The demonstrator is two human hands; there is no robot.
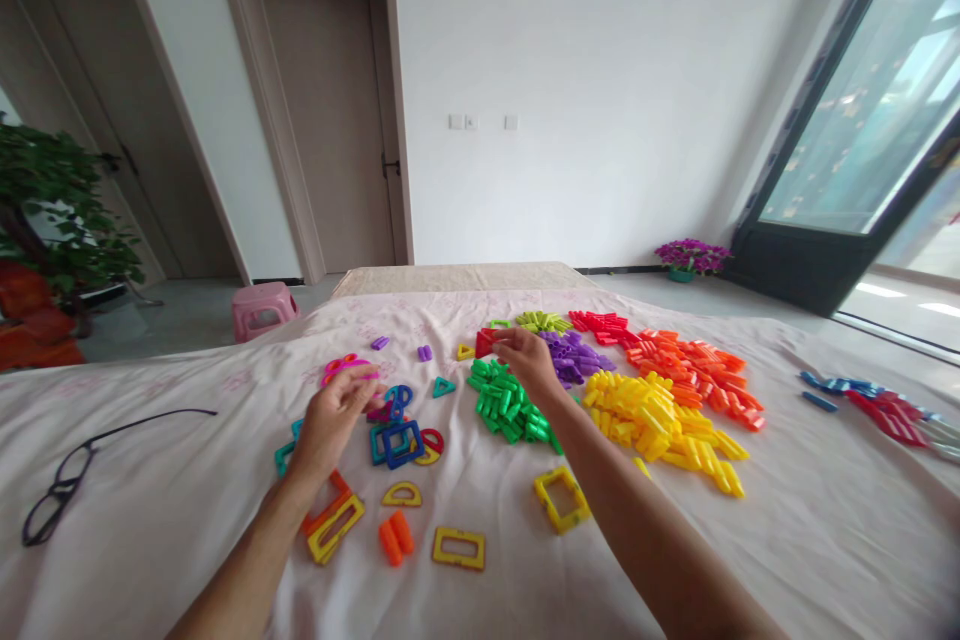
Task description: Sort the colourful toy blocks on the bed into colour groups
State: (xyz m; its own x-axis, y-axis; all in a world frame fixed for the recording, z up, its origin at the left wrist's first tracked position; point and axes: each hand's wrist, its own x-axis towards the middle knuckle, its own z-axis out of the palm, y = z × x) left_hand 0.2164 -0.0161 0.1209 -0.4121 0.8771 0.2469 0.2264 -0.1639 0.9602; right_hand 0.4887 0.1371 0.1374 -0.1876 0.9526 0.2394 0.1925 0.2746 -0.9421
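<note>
Between your left hand [341,410] and right hand [525,355], you have a lane of bare cloth [461,465] running near to far. Blue square frames [406,462] bound it on the left, a green heap [510,402] on the right; a teal triangle [444,394] intrudes on its far part, and a yellow rectangle [459,533] sits at its near end. Your right forearm [622,500] bars low passage between the yellow square frame [553,476] and the yellow heap [652,410]. Farther right, the orange heap [697,370] blocks you, then a broad bare strip opens before the blue sticks [840,385]. On the left, you can pass before reaching the glasses [91,441].
</note>
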